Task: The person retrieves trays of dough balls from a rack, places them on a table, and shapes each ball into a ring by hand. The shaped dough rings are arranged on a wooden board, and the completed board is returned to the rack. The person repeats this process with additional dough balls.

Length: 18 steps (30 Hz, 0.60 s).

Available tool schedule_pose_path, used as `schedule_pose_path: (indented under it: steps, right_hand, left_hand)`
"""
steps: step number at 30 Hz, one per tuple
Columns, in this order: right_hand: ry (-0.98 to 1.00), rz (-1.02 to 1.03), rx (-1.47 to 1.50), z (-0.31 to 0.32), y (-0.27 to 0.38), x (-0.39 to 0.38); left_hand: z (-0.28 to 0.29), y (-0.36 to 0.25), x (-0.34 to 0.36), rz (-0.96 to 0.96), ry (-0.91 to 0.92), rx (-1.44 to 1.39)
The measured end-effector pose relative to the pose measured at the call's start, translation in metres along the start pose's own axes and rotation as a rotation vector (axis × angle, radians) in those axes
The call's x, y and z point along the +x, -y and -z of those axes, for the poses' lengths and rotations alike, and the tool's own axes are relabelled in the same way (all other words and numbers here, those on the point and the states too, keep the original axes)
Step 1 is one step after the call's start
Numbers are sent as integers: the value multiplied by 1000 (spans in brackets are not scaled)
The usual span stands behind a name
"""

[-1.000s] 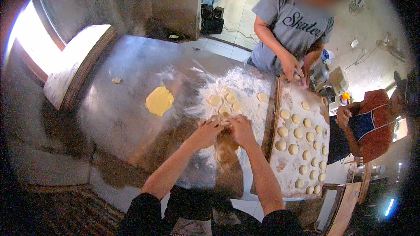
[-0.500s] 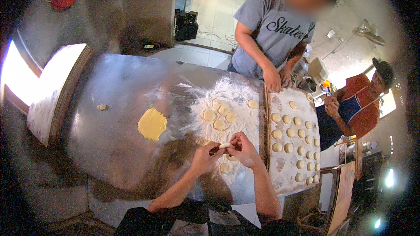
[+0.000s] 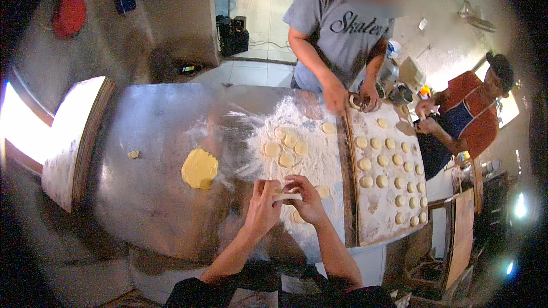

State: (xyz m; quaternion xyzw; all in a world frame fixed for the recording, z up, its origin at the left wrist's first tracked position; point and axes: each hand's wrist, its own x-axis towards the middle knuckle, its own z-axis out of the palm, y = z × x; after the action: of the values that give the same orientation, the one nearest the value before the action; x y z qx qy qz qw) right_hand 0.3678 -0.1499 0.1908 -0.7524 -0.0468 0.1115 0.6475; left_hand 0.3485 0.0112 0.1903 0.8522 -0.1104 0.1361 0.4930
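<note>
My left hand and my right hand pinch a pale, flat strip of dough between them, above the floured part of the metal table. Just beyond my fingers, several dough rounds lie in flour, and more are partly hidden by my hands. To the left of them is a flattened yellow mound of dough or fat, with a small yellow scrap farther left. A floured board with several rows of dough rounds lies on the table's right end.
Across the table, a co-worker in grey works with both hands at the board's far end. Another, in orange with a blue apron, stands at the right, hands together. Stacked boards stand at the left end; a wooden frame is at lower right.
The view has shifted. My hands, earlier close together over the dough rounds, now show a longer dough strip between them. The grey-shirted co-worker's hands have moved at the board's far end.
</note>
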Motion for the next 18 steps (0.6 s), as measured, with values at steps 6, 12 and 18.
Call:
schedule_pose_path:
  steps: [6, 12, 18]
  right_hand:
    - [47, -132, 750, 18, -2, -20]
    - [110, 21, 731, 33, 23, -37]
    - [4, 65, 150, 89, 10, -63]
  left_hand:
    - [-29, -1, -19, -41, -72, -599]
    - [-77, -28, -16, 160, -90, -568]
    - [-118, -58, -15, -38, -117, -164]
